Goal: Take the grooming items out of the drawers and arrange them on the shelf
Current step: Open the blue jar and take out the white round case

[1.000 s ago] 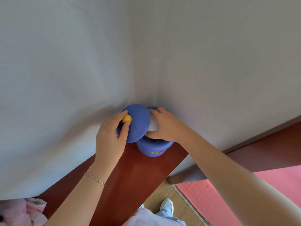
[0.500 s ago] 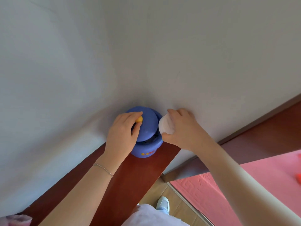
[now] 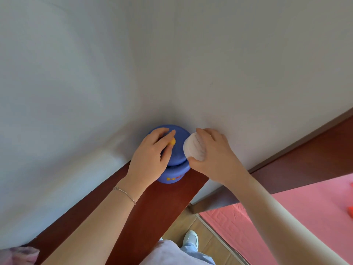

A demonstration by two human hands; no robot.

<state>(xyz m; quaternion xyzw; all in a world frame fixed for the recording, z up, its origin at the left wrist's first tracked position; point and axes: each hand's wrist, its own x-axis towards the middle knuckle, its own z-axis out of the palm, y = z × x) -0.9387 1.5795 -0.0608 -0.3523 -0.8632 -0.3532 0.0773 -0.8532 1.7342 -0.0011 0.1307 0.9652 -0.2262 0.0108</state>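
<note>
A blue round pot [image 3: 172, 175] with yellow and red lettering stands at the far end of a red-brown wooden shelf [image 3: 152, 209], in the wall corner. Its blue lid [image 3: 180, 148] sits on top. My left hand [image 3: 150, 157] pinches the lid's small yellow knob [image 3: 173, 141]. My right hand [image 3: 212, 155] grips a white round item [image 3: 193, 148] with a ribbed face, held just right of the lid and touching or nearly touching it.
Grey walls meet right behind the pot. The shelf's right end stops just past the pot. Below lie a wooden floor [image 3: 183, 224], a pink mat [image 3: 286, 217], a dark skirting board [image 3: 305, 150] and my white shoe [image 3: 191, 238]. A pink cloth [image 3: 17, 255] lies at the shelf's near left.
My left hand has lowered the tilted lid flat onto the pot. My right hand has drawn the white item out of the pot and to the right.
</note>
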